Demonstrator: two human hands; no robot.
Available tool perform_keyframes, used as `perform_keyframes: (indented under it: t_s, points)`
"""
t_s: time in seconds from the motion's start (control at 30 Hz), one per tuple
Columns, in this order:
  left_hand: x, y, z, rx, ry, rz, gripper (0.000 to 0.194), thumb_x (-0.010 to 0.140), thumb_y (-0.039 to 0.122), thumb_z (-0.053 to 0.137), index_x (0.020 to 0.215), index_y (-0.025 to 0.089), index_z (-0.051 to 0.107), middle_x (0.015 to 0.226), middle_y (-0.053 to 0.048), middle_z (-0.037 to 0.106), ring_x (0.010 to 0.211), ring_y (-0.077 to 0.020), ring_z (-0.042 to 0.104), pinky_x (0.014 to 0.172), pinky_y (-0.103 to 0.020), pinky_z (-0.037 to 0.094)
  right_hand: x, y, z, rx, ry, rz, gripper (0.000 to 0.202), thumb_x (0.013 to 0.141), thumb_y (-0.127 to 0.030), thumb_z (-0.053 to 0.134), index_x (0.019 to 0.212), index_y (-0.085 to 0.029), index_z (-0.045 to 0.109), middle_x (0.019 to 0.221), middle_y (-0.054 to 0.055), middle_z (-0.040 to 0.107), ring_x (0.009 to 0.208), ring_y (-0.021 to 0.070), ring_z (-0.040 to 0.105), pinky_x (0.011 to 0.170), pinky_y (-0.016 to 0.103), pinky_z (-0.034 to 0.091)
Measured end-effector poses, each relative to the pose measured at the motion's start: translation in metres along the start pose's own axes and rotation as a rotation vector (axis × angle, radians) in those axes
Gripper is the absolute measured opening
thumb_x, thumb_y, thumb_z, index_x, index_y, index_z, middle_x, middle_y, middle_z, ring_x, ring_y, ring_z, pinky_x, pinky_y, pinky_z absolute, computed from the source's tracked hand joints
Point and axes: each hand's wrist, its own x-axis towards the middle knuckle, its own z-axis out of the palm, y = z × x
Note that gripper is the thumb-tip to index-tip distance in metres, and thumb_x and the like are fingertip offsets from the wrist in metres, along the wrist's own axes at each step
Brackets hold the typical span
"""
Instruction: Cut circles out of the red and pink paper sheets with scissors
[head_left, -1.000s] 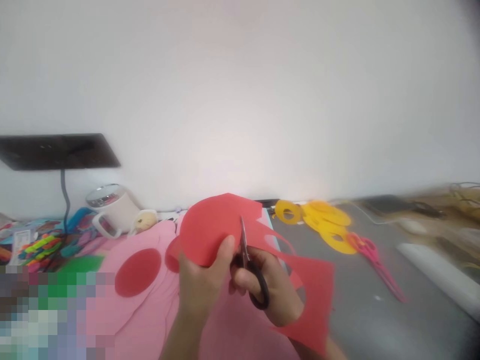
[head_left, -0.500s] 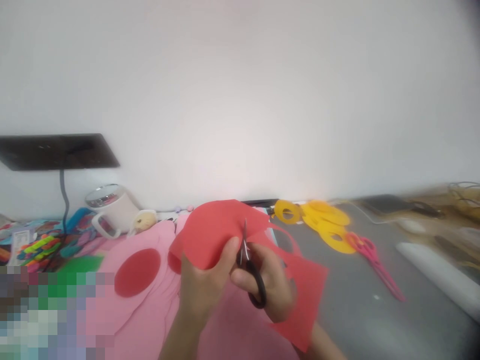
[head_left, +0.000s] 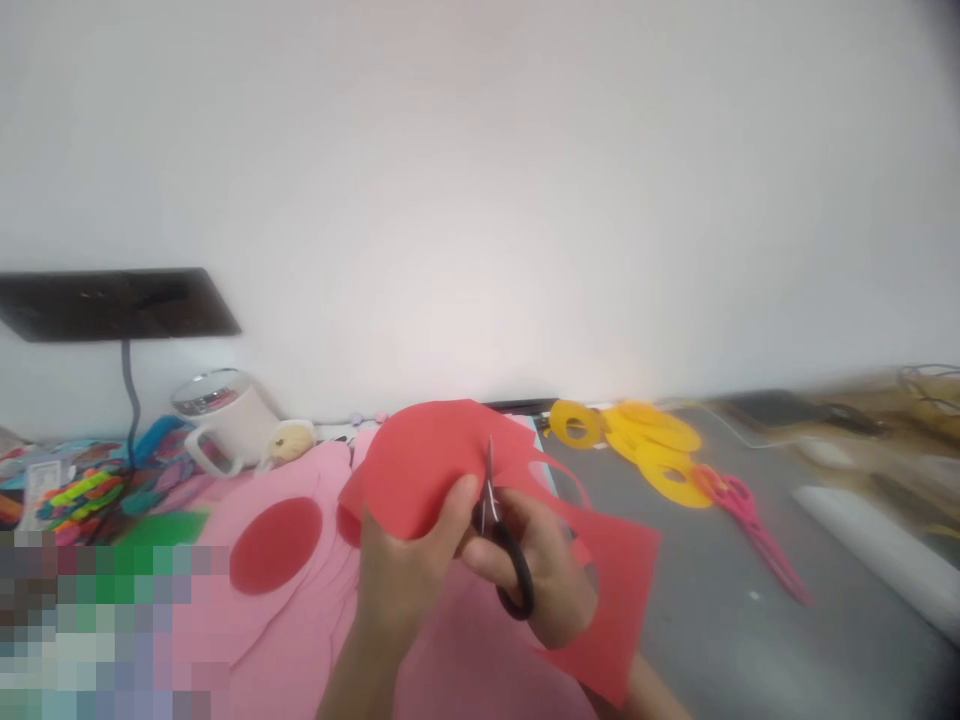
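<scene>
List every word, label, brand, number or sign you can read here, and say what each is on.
No text can be read.
Pale tag at far left: faint marks, too blurred to read.
Dark panel at left: tiny light marks, too small to tell if they are letters.
Red paper, black-handled scissors, white mug: no lettering visible.

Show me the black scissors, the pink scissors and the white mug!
Black scissors [head_left: 512,547], head view: on the handle.
Pink scissors [head_left: 754,529], head view: just past the handles.
White mug [head_left: 251,430], head view: on its side.
</scene>
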Motion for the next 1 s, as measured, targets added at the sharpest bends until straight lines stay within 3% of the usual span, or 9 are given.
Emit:
perform_keyframes:
  t_s: [0.1, 0.37, 0.57, 1.0]
  points:
    - [0.000, 0.000, 0.000, -0.008, -0.013, 0.001, 0.025, 0.066, 0.039, 0.071, 0.054, 0.020, 0.059, 0.048, 0.003, 0.058, 0.046, -0.0143, 0.058, 0.046, -0.025, 0.047, 0.000, 0.002, 0.000, -0.003, 0.009, 0.018, 0.051, 0.061, -0.052, 0.084, 0.065, -0.021, 0.044, 0.061, -0.004, 0.043, 0.057, 0.0119, 0.037, 0.054, 0.026, 0.030]
    - [0.000, 0.003, -0.001, -0.024, -0.041, 0.015, 0.022, 0.068, 0.036, 0.068, 0.054, 0.021, 0.060, 0.039, 0.004, 0.052, 0.038, -0.0145, 0.053, 0.040, -0.026, 0.044, 0.000, 0.004, -0.005, -0.087, -0.029, 0.012, 0.049, 0.064, -0.061, 0.079, 0.066, -0.022, 0.050, 0.060, -0.001, 0.052, 0.065, 0.0197, 0.055, 0.061, 0.032, 0.044]
    - [-0.002, 0.006, 0.000, -0.044, -0.029, 0.017, 0.021, 0.068, 0.035, 0.068, 0.053, 0.022, 0.060, 0.037, 0.004, 0.050, 0.034, -0.0142, 0.050, 0.038, -0.026, 0.047, -0.001, 0.004, -0.005, -0.090, -0.011, 0.045, 0.042, 0.065, -0.053, 0.080, 0.069, -0.021, 0.054, 0.061, 0.000, 0.058, 0.062, 0.0193, 0.059, 0.059, 0.031, 0.047]
    - [0.004, 0.003, -0.002, -0.097, -0.067, -0.016, 0.038, 0.071, 0.037, 0.067, 0.042, 0.023, 0.047, 0.031, 0.005, 0.046, 0.027, -0.0135, 0.046, 0.029, -0.025, 0.042, 0.001, 0.015, 0.002, -0.007, 0.052, 0.053, 0.025, 0.065, -0.034, 0.073, 0.081, -0.020, 0.060, 0.052, -0.004, 0.060, 0.048, 0.0160, 0.060, 0.050, 0.028, 0.050]
